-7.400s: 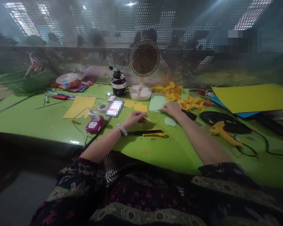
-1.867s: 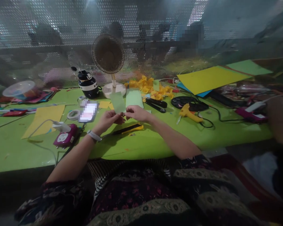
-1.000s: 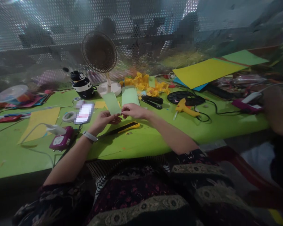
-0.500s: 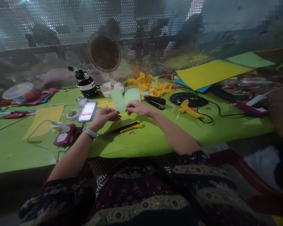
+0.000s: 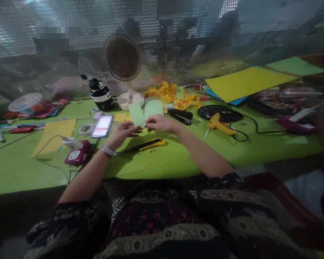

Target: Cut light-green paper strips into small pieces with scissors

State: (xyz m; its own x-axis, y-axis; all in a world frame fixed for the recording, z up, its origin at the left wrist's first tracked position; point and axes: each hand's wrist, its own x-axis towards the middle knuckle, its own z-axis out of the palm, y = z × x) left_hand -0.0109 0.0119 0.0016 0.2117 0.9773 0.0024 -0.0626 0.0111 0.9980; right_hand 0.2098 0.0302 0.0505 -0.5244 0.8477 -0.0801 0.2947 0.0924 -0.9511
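The left hand [image 5: 126,131] grips the near end of a green strip [image 5: 136,113], its grip narrow on the paper. The right hand [image 5: 160,124] has its fingertips bunched at the strip's near right corner; I cannot tell whether they pinch it. The strip slants away from the fingers above the desk [image 5: 162,165], just left of green sheets [image 5: 154,106]. A knife [image 5: 152,144] lies nearer the person; a stapler [image 5: 179,116] lies beyond the right hand.

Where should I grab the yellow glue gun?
Probably by its handle, coming from the near right: that slim part slants toward the right on the green table, away from the thicker head.
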